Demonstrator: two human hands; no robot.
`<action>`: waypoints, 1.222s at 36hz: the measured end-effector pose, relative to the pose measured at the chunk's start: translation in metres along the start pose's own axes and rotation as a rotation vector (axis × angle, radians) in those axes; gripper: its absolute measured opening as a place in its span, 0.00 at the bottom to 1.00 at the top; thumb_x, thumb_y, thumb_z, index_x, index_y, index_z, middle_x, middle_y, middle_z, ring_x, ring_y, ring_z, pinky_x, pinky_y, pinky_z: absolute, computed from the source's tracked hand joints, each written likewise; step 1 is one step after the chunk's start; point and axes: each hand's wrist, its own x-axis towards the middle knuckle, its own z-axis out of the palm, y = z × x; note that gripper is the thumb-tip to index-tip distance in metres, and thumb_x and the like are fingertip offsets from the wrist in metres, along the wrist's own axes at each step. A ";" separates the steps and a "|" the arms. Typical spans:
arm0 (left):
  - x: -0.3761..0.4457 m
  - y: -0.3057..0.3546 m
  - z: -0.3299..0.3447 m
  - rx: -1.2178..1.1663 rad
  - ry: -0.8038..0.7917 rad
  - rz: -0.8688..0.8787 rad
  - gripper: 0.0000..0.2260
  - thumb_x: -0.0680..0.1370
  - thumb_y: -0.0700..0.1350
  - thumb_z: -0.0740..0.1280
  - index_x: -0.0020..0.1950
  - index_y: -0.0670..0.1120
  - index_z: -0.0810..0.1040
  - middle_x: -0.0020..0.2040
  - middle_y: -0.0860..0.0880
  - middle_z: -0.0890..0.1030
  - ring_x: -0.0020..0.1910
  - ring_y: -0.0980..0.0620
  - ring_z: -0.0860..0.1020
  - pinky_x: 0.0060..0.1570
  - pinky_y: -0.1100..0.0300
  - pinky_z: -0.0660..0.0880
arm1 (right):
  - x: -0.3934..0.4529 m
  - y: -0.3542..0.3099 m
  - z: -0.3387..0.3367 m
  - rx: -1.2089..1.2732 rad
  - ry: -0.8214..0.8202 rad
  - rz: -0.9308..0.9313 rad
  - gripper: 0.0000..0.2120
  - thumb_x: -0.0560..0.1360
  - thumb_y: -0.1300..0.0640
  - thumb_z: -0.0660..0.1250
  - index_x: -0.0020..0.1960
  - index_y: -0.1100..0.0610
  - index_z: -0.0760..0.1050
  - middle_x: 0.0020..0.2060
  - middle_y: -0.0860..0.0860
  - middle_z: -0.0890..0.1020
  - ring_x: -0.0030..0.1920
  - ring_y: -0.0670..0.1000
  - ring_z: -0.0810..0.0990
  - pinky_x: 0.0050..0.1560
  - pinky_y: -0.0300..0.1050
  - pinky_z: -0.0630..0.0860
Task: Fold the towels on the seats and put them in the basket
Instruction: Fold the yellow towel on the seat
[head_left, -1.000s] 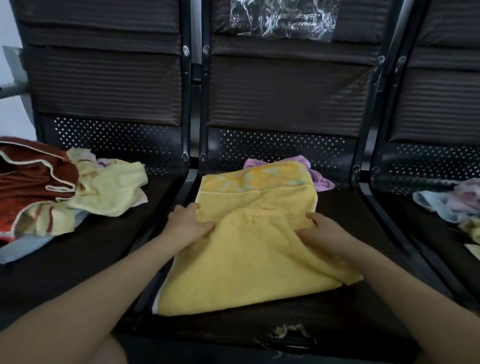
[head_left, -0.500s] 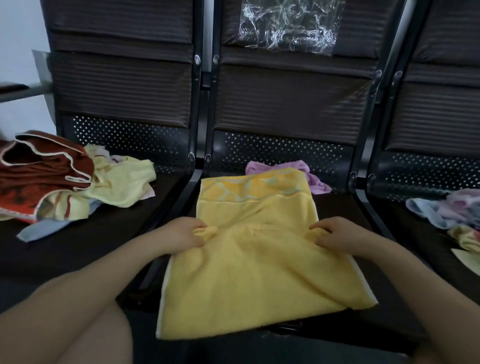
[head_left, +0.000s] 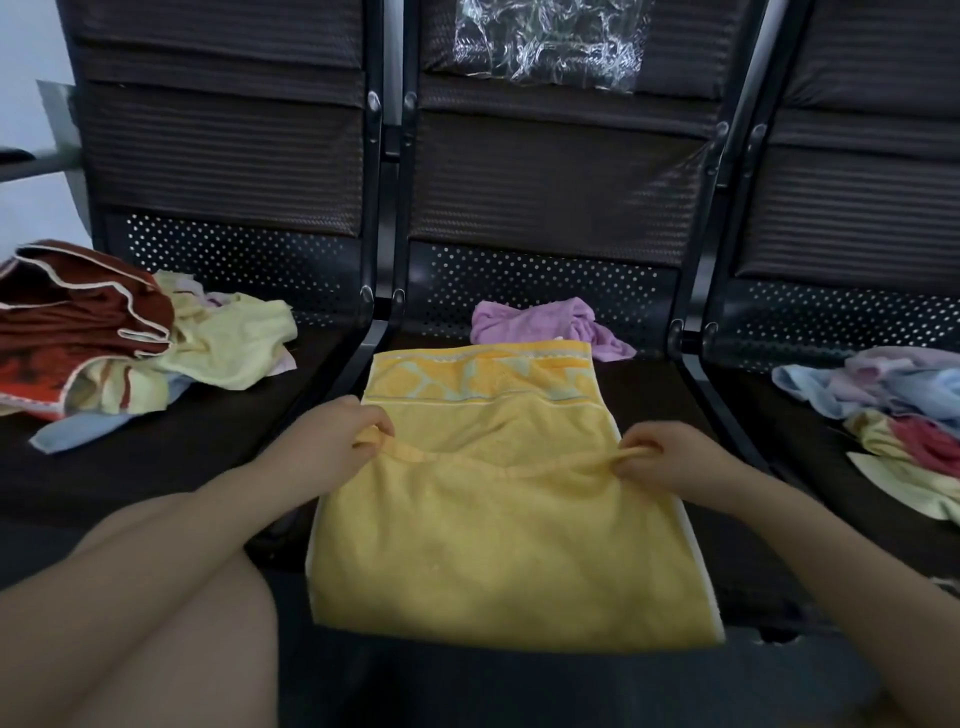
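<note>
the yellow towel (head_left: 498, 545) lies on the middle seat (head_left: 649, 395), its near end hanging over the front edge. the left hand (head_left: 332, 441) and the right hand (head_left: 670, 460) each pinch one side of it at a raised crease, so i judge the first fold is only being made.

no basket is in view and no finished folded towel is visible, so the task seems near its beginning. one purple towel (head_left: 540, 325) waits crumpled just behind the yellow one. there are two unfolded heaps: the left pile (head_left: 130, 343) and the right pile (head_left: 893, 415). how many towels each holds i cannot count. three seats are visible.
</note>
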 end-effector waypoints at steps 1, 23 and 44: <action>-0.002 -0.001 -0.003 0.088 0.001 0.016 0.11 0.79 0.46 0.65 0.61 0.55 0.76 0.47 0.58 0.70 0.48 0.56 0.72 0.44 0.62 0.67 | -0.003 -0.005 -0.004 0.126 0.032 -0.003 0.01 0.73 0.55 0.72 0.43 0.51 0.81 0.41 0.48 0.81 0.44 0.47 0.79 0.39 0.37 0.71; 0.128 -0.042 -0.052 -0.188 0.170 -0.057 0.13 0.78 0.41 0.65 0.62 0.48 0.78 0.60 0.50 0.79 0.57 0.53 0.75 0.52 0.61 0.69 | 0.127 -0.045 -0.019 0.625 0.392 0.193 0.04 0.75 0.59 0.69 0.42 0.53 0.76 0.44 0.53 0.80 0.49 0.55 0.78 0.57 0.54 0.76; 0.146 -0.041 0.028 -0.158 0.061 -0.157 0.22 0.78 0.42 0.65 0.73 0.50 0.68 0.64 0.46 0.76 0.59 0.48 0.75 0.50 0.59 0.69 | 0.171 -0.002 0.028 0.616 0.519 0.219 0.11 0.75 0.56 0.67 0.37 0.60 0.77 0.30 0.53 0.73 0.34 0.50 0.70 0.36 0.45 0.66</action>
